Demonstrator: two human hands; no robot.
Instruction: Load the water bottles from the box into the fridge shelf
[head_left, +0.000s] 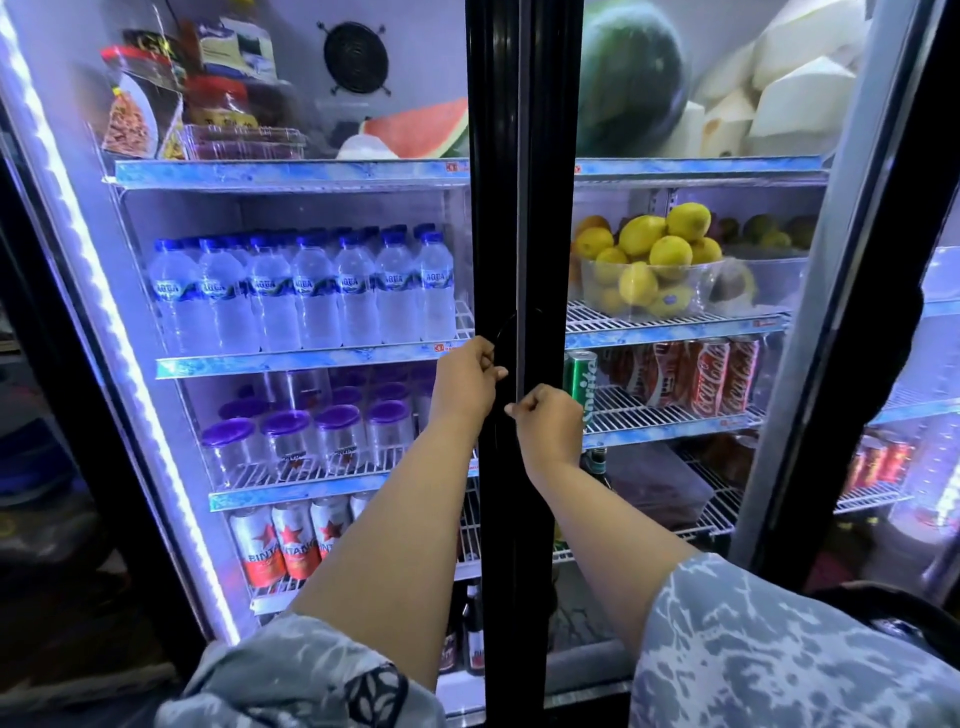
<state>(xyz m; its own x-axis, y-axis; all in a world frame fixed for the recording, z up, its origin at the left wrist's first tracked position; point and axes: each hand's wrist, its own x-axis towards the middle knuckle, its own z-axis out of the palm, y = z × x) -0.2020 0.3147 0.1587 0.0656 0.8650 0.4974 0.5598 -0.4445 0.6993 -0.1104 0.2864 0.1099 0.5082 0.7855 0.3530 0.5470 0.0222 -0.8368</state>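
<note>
**Both hands at the centre door edges; water shelf looks full**

Two-door glass display fridge, seen from the head camera. Left hand (467, 382) is curled around the recessed handle on the inner edge of the left door (488, 234). Right hand (548, 423) is clenched on the inner edge of the right door (550, 234), slightly lower. Neither hand carries a bottle.

Water bottles (306, 296), blue-capped with Aqua labels, stand upright in tight rows on the second shelf (291, 361) of the left compartment, filling it nearly to the right end; only a narrow strip of bare wire rack shows there. More caps are visible behind the front row.

The box is not in view, so whether any bottles are left in it cannot be told.

Other shelves: purple-lidded jars (311, 439), Bintang cans (283, 540), a tub of lemons (649, 260), Coca-Cola cans (711, 376).

Judgement: loading appears essentially finished; the hands' position suits handling the doors, but whether they are closing or opening cannot be told.
</note>
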